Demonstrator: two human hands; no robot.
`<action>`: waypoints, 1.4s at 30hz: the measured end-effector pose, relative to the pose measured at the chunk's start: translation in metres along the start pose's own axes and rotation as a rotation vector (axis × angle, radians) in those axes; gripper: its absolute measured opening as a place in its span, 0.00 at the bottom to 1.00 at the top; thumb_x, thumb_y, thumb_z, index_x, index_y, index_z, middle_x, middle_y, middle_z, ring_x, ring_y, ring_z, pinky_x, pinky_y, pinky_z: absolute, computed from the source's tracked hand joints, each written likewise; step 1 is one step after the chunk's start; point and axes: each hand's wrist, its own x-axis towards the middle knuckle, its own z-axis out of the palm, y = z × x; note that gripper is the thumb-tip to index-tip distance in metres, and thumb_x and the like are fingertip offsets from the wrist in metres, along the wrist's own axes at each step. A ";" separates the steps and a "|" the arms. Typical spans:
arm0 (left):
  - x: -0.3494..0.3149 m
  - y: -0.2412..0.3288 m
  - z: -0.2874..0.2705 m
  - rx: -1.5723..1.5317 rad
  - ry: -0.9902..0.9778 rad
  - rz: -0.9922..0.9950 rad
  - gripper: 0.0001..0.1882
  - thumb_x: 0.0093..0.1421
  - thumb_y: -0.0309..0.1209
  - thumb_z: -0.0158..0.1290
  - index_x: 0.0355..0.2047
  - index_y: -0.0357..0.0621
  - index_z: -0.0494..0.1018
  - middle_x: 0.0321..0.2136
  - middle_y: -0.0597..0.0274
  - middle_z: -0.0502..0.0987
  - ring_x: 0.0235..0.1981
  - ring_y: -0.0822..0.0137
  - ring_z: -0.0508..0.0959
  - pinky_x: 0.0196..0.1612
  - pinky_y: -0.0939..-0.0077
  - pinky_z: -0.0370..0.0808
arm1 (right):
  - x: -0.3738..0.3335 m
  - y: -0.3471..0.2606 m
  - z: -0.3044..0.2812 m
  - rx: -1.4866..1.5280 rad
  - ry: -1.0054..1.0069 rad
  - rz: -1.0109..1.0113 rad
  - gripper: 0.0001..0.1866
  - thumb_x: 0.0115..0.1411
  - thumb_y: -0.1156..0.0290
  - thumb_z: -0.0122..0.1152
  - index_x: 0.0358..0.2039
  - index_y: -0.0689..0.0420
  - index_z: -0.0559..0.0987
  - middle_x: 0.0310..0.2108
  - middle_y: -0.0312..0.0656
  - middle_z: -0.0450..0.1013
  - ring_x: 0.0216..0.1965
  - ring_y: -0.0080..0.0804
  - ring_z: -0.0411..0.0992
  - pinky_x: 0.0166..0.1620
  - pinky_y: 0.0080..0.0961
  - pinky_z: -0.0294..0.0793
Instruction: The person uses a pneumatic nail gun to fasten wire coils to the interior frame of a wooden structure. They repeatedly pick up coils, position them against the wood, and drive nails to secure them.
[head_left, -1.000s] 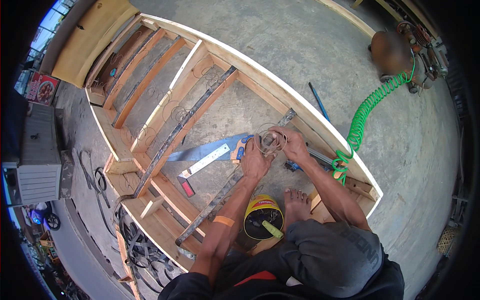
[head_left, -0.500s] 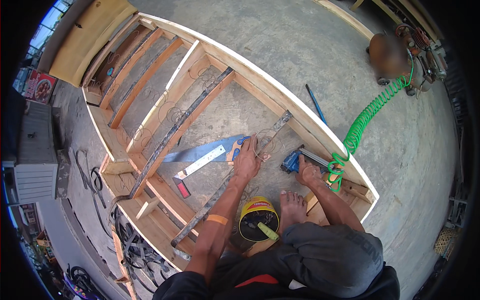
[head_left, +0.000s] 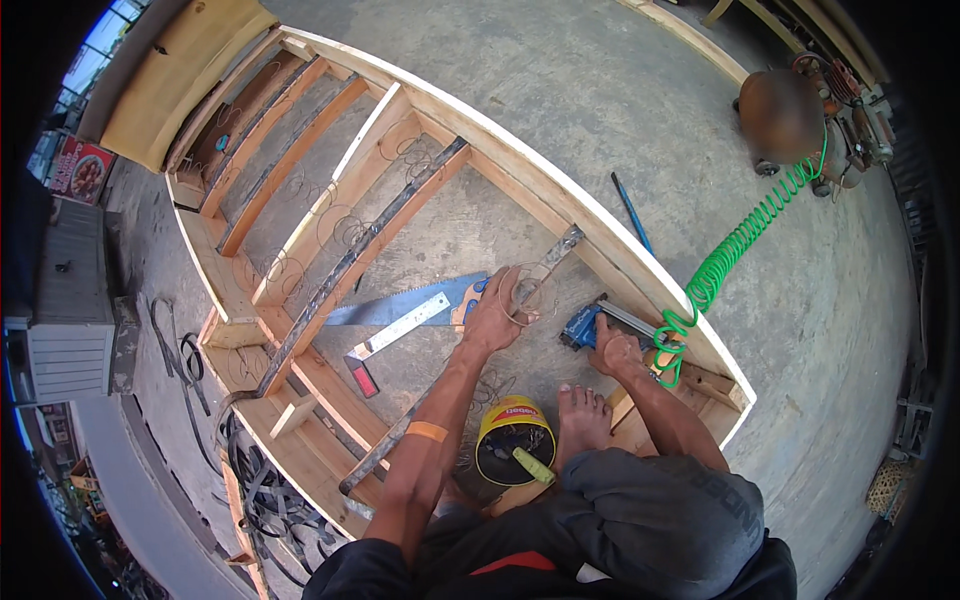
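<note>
My left hand is closed at the edge of a wire coil spring, which rests on a dark webbing strap stretched across the wooden frame. My right hand grips a blue pneumatic staple gun, its long silver magazine slanting toward the frame's right side. A green coiled air hose runs from near it. Close left of my left hand, a handsaw lies on the floor with a try square over its blade. My left forearm covers part of the strap.
By my bare foot stands a yellow bucket with a green-handled tool. More springs sit on a strapped crossbar. Loose black straps are heaped at lower left. A blue bar lies beyond the frame; a compressor stands far right.
My left hand has shifted slightly left and down with the spring beside it. My right hand and the staple gun have barely moved.
</note>
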 end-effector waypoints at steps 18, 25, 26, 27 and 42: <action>0.005 -0.017 0.002 -0.161 -0.022 0.153 0.52 0.54 0.34 0.70 0.73 0.41 0.53 0.72 0.43 0.57 0.73 0.44 0.58 0.74 0.59 0.60 | -0.028 0.005 -0.086 0.889 0.055 -0.052 0.25 0.57 0.59 0.66 0.49 0.64 0.77 0.21 0.43 0.76 0.20 0.34 0.75 0.29 0.34 0.75; 0.005 -0.017 -0.002 -0.162 -0.048 0.118 0.52 0.54 0.35 0.70 0.73 0.40 0.52 0.72 0.44 0.57 0.72 0.44 0.59 0.73 0.58 0.61 | -0.034 -0.048 -0.129 0.564 0.235 -0.185 0.24 0.53 0.58 0.63 0.41 0.68 0.80 0.29 0.60 0.78 0.34 0.57 0.79 0.42 0.44 0.77; 0.004 -0.016 -0.002 -0.149 -0.044 0.128 0.52 0.54 0.35 0.70 0.73 0.40 0.52 0.71 0.44 0.57 0.72 0.44 0.59 0.73 0.58 0.61 | -0.032 -0.052 -0.131 0.589 0.219 -0.182 0.24 0.53 0.58 0.63 0.40 0.69 0.80 0.29 0.61 0.78 0.35 0.58 0.79 0.42 0.45 0.76; 0.004 -0.014 -0.003 -0.136 -0.040 0.138 0.52 0.54 0.35 0.70 0.73 0.40 0.52 0.71 0.44 0.58 0.72 0.44 0.60 0.73 0.58 0.61 | -0.029 -0.052 -0.130 0.584 0.209 -0.181 0.24 0.53 0.58 0.63 0.39 0.69 0.80 0.30 0.62 0.79 0.35 0.58 0.79 0.42 0.45 0.77; 0.005 -0.017 -0.001 -0.149 -0.050 0.147 0.49 0.56 0.35 0.69 0.72 0.41 0.54 0.70 0.45 0.60 0.71 0.43 0.62 0.71 0.58 0.64 | -0.009 -0.053 -0.122 0.563 0.171 -0.113 0.25 0.52 0.59 0.64 0.39 0.72 0.82 0.33 0.66 0.80 0.39 0.60 0.81 0.46 0.45 0.78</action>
